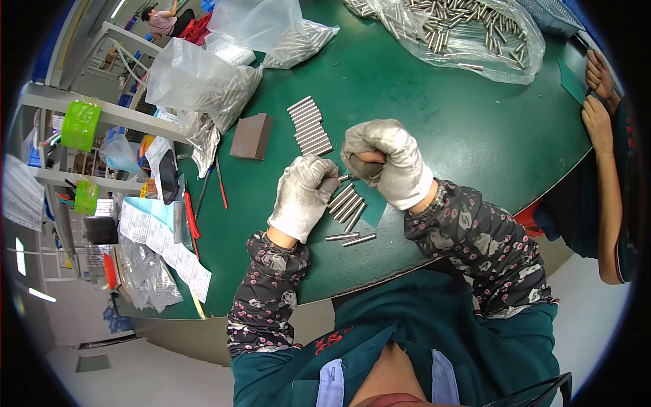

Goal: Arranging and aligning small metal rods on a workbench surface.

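My left hand (300,197), in a pale work glove, is closed. A short metal pin (345,178) shows at its fingertips. My right hand (388,161), gloved too with bare fingertips showing, is curled shut just to the right; what its fingers hold, if anything, is hidden. Below and between the hands lie several loose metal pins (347,202), two of them (359,239) nearer to me. Just beyond my left hand, several pins (310,127) lie side by side in a neat row. Left of that row sits a brown block (251,136).
Clear bags of pins (234,95) stand at the far left; a large open bag of pins (468,34) lies at the far right. Red-handled pliers (192,216) and papers (166,247) occupy the left side of the green table (407,95). Another person's hands (598,102) are at the right edge.
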`<state>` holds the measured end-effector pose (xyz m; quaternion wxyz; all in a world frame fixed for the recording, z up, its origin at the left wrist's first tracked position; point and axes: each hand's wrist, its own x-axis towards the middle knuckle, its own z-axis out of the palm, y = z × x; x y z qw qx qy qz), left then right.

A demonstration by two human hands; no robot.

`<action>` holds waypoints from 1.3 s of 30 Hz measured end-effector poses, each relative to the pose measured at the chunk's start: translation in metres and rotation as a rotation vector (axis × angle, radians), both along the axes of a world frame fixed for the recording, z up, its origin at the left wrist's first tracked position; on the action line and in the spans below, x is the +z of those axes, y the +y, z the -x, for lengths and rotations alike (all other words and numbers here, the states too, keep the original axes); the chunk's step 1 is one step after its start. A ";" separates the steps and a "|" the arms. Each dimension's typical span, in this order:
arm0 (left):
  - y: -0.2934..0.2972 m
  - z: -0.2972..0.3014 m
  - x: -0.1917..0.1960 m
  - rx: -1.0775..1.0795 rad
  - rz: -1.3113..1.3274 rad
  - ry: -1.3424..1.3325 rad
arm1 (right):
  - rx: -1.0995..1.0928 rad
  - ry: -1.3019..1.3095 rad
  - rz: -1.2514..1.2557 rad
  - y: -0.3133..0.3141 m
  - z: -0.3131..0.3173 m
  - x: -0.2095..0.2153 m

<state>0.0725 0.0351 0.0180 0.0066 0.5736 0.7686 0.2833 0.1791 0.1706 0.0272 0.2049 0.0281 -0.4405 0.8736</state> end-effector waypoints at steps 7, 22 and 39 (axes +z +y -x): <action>0.002 0.003 -0.004 -0.034 0.003 -0.079 | -0.041 -0.061 -0.176 -0.002 0.006 0.012; -0.004 -0.001 -0.006 0.051 -0.052 -0.105 | -0.042 -0.006 0.010 -0.001 0.005 -0.001; -0.001 0.001 -0.003 0.018 -0.024 -0.011 | 0.011 0.046 -0.038 0.002 0.002 -0.001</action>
